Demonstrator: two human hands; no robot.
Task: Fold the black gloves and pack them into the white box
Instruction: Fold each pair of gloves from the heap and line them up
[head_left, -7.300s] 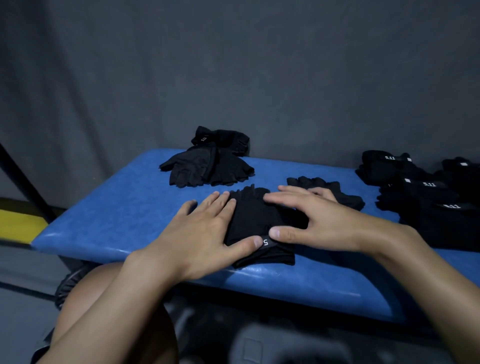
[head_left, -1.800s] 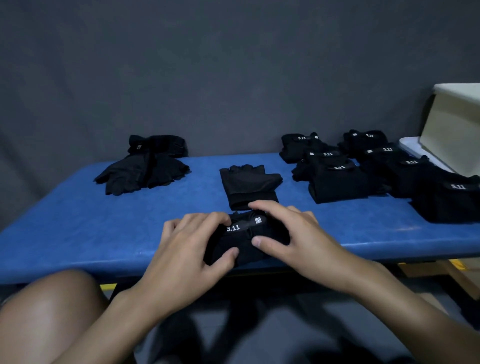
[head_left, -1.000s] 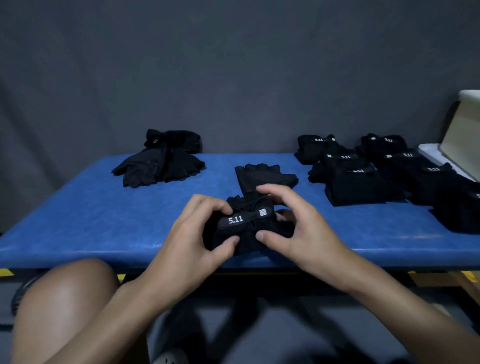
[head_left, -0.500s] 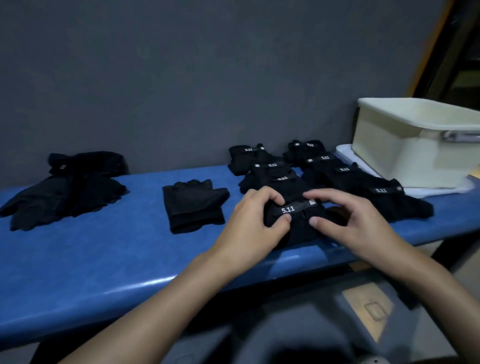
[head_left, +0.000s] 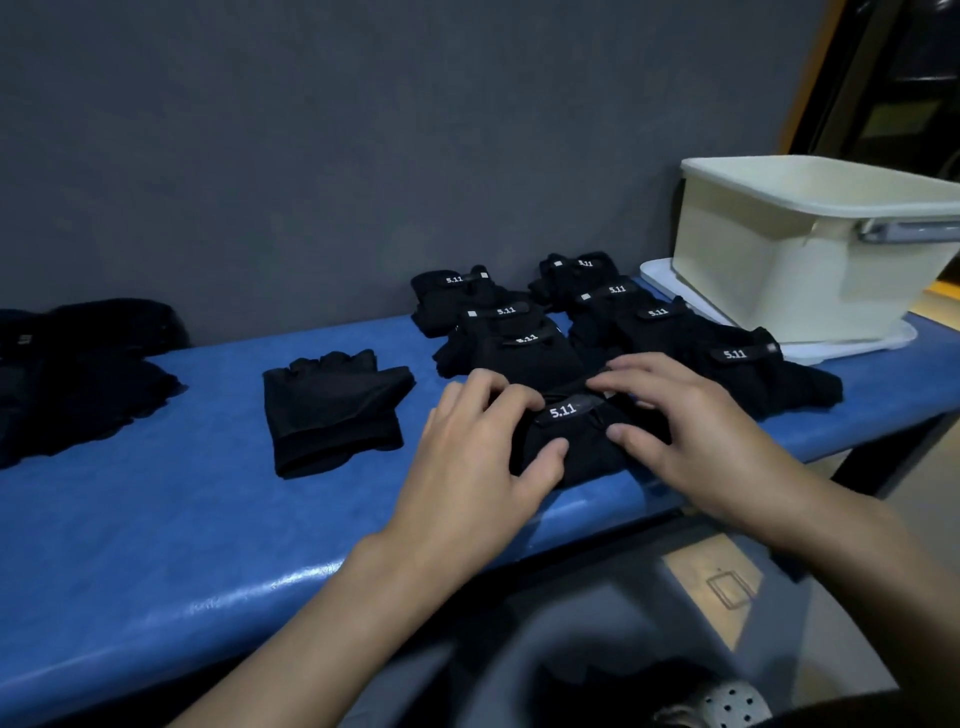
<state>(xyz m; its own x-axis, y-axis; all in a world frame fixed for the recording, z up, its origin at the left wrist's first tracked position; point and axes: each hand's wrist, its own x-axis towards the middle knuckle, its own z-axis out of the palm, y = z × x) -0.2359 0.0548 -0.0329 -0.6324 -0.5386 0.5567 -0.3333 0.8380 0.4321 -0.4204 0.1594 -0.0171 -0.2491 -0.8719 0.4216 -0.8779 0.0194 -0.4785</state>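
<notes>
Two-handed, grips the folded glove (head_left: 571, 444) at the table (head_left: 156, 519) edge, left hand (head_left: 472, 462) and right hand (head_left: 696, 436) curled round it; risks unfolding if loosened early

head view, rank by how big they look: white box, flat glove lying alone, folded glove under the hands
1. white box, even though the frame edge cuts it off
2. flat glove
3. folded glove, partly covered, so less sure
</notes>
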